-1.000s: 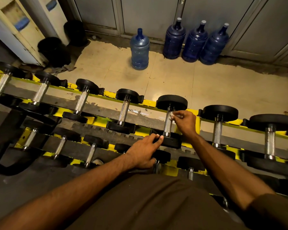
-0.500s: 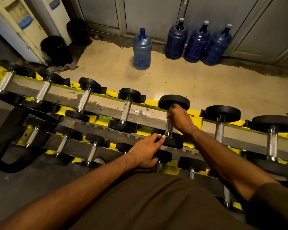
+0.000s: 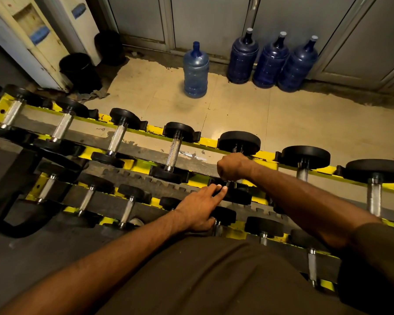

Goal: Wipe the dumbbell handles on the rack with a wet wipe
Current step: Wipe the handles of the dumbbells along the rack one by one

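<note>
A tiled floor point(image 3: 248, 114) is lying beyond a yellow rack point(image 3: 208, 142), which is running slantwise across the view and carrying two rows of dumbbells. Four bottles are standing at the far wall: a pale one point(image 3: 195, 71) apart from three dark ones point(image 3: 272, 61) side by side. On the upper row, one dumbbell point(image 3: 239, 142) is sitting between the person's arms. The left hand point(image 3: 200, 208) is reaching forward with its fingers straight and pressed together, the tips resting on that dumbbell's near head. The right hand point(image 3: 233, 167) is curling into a fist round the handle point(image 3: 228, 184), which is showing only just below the fist. Whether a wipe is lying under those fingers cannot be told.
</note>
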{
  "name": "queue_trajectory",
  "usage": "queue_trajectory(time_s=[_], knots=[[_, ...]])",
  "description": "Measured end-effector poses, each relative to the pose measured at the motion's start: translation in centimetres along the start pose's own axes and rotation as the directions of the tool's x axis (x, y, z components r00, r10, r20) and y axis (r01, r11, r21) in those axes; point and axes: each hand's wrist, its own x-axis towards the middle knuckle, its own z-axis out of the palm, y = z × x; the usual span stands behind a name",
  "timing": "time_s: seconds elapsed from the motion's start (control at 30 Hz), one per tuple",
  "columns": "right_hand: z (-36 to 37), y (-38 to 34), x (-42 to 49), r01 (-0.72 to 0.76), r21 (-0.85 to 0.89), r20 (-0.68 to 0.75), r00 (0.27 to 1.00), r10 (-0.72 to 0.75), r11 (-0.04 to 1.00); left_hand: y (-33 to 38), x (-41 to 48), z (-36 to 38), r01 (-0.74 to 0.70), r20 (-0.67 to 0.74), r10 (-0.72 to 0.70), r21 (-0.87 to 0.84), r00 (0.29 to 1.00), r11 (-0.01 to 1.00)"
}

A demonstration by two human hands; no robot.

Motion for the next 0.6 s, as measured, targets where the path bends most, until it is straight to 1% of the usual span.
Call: queue_trajectory(time_s=[0.07, 0.1, 0.13, 0.17, 0.2, 0.23, 0.27, 0.3, 0.37, 0.4, 0.43, 0.47, 0.53, 0.57, 0.6], knots=[[-0.9, 0.1, 0.0, -0.014, 0.083, 0.084, 0.996, 0.007, 0.996, 0.0, 0.0, -0.2, -0.001, -0.006, 0.001, -0.002, 1.000, 1.000], [-1.3, 0.4, 0.1, -0.042, 0.099, 0.071, 0.997, 0.035, 0.994, 0.1, 0.0, -0.3, -0.002, -0.007, 0.002, -0.005, 1.000, 1.000], [-1.7, 0.7, 0.1, -0.080, 0.085, 0.009, 0.997, 0.080, 0.993, 0.0, 0.0, -0.3, -0.002, -0.009, 0.001, -0.009, 1.000, 1.000], [-1.9, 1.0, 0.0, -0.132, 0.047, -0.094, 0.986, 0.136, 0.990, 0.0, 0.0, -0.3, 0.001, -0.009, -0.001, -0.013, 1.000, 1.000], [-2.0, 1.1, -0.2, -0.191, 0.016, -0.187, 0.964, 0.191, 0.981, -0.1, 0.0, -0.3, 0.005, -0.006, -0.005, -0.015, 1.000, 1.000], [-1.8, 1.2, -0.2, -0.220, 0.005, -0.242, 0.946, 0.215, 0.975, -0.1, 0.0, -0.2, 0.008, -0.004, -0.008, -0.015, 1.000, 1.000], [-1.5, 1.0, -0.3, -0.212, 0.011, -0.245, 0.947, 0.208, 0.977, -0.1, 0.0, -0.2, 0.008, -0.002, -0.008, -0.016, 1.000, 1.000], [-1.0, 0.8, -0.3, -0.162, 0.027, -0.201, 0.966, 0.164, 0.986, 0.0, 0.0, -0.1, 0.007, -0.002, -0.007, -0.015, 1.000, 1.000], [0.0, 0.4, -0.6, -0.020, 0.072, -0.083, 0.996, 0.026, 0.997, 0.0, 0.1, 0.0, 0.004, -0.007, -0.004, -0.013, 1.000, 1.000], [0.4, 0.4, -0.9, 0.033, 0.092, -0.074, 0.997, -0.026, 0.995, -0.1, 0.1, 0.0, 0.003, -0.010, -0.003, -0.011, 1.000, 1.000], [0.8, 0.7, -1.2, 0.062, 0.124, -0.118, 0.992, -0.047, 0.990, -0.2, 0.1, -0.1, 0.003, -0.012, -0.003, -0.011, 1.000, 1.000], [1.0, 1.2, -1.7, 0.065, 0.173, -0.188, 0.982, -0.031, 0.983, -0.3, 0.1, -0.1, 0.004, -0.014, -0.005, -0.011, 1.000, 1.000], [1.7, 2.3, -2.7, 0.034, 0.292, -0.353, 0.933, 0.075, 0.956, -0.3, 0.1, -0.1, 0.005, -0.019, -0.005, -0.014, 1.000, 1.000], [2.4, 2.7, -3.2, 0.030, 0.335, -0.403, 0.908, 0.114, 0.942, -0.2, 0.2, -0.1, 0.003, -0.020, -0.003, -0.018, 1.000, 1.000], [2.9, 2.8, -3.7, 0.041, 0.357, -0.410, 0.905, 0.117, 0.933, -0.1, 0.2, 0.0, 0.001, -0.018, -0.001, -0.022, 1.000, 1.000]])
